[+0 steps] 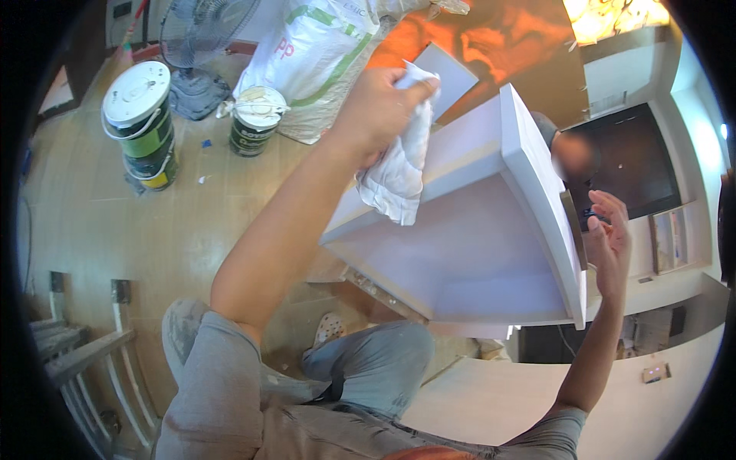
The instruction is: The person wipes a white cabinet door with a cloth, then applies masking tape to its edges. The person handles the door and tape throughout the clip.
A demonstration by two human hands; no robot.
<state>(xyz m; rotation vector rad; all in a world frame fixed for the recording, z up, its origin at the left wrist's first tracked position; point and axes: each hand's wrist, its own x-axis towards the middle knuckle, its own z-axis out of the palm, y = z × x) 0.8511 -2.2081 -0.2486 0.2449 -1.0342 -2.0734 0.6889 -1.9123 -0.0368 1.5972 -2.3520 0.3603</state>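
My left hand (387, 107) is closed round a crumpled white cloth or paper sheet (399, 180) that hangs down in front of the white cabinet. The cabinet (491, 253) is a box-like unit with an open, pale hollow facing me and thick white edges. Beyond its right edge I hold up my right hand (609, 238), fingers curved and apart, with no grip on anything that I can make out. A narrow brown strip (573, 230) stands between that hand and the cabinet side; whether they touch I cannot tell.
Two paint buckets, a tall one (138, 126) and a smaller one (259, 119), stand at the far left by a fan (199, 77) and white sacks (307, 57). A metal ladder (88, 353) is at the near left. Another person's head (571, 149) shows behind the cabinet.
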